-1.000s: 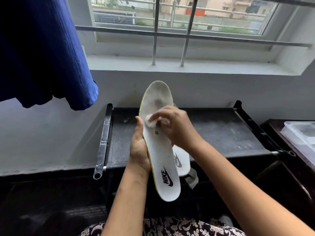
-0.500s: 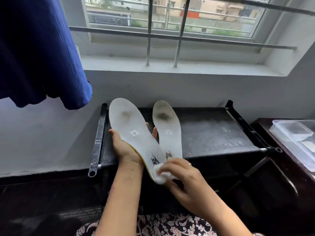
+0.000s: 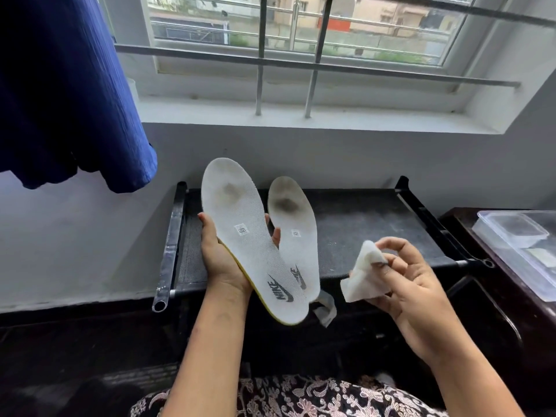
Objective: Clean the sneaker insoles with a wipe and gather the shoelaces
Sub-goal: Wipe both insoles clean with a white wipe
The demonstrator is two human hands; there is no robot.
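Observation:
My left hand [image 3: 224, 260] grips a white insole [image 3: 246, 236] with a yellow edge from underneath, its toe tilted up and away and a grey smudge near the toe. A second white insole [image 3: 296, 233], with a darker stain at its toe, lies flat on the black rack [image 3: 370, 224] just right of the first. My right hand [image 3: 412, 284] holds a folded white wipe [image 3: 362, 276] between thumb and fingers, off to the right of both insoles and touching neither. No shoelaces show.
A crumpled pale scrap [image 3: 326, 311] hangs at the rack's front edge under the insoles. Clear plastic containers [image 3: 517, 236] sit on a dark table at the right. A blue cloth [image 3: 69, 91] hangs at upper left. The window sill [image 3: 301, 118] runs behind.
My right hand has lifted the wipe off the held insole's heel and drawn it away to the right. The left hand keeps the insole tilted beside the one on the rack.

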